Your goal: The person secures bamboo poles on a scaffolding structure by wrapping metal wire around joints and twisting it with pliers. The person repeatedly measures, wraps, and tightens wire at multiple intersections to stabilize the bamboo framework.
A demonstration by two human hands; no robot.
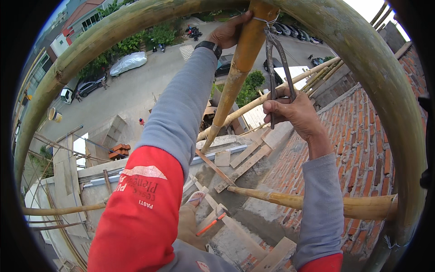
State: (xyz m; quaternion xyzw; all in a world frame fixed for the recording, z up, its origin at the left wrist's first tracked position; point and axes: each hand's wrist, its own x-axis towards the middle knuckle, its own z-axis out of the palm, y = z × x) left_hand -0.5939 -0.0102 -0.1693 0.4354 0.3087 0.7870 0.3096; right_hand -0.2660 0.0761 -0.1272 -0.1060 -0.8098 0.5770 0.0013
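Note:
An upright bamboo pole (246,50) stands in front of me, with thin wire (265,21) looped round its upper part. My left hand (226,33) reaches up and grips that pole from its left side, just below the crossing bamboo (149,20); some of its fingers are hidden behind the pole. In my right hand (297,113) are long-handled metal pincers (271,61), held by the lower ends of their two handles. The handles stand a little apart. Up at the wire, to the right of the pole, the pincers' jaws meet the wire's end.
A red brick wall (353,149) slopes along the right. Another bamboo pole (312,201) runs across toward it. Below lie planks (242,167) and a hammer with an orange handle (210,225) near my foot (196,198). Far down is a street (181,68) with parked cars.

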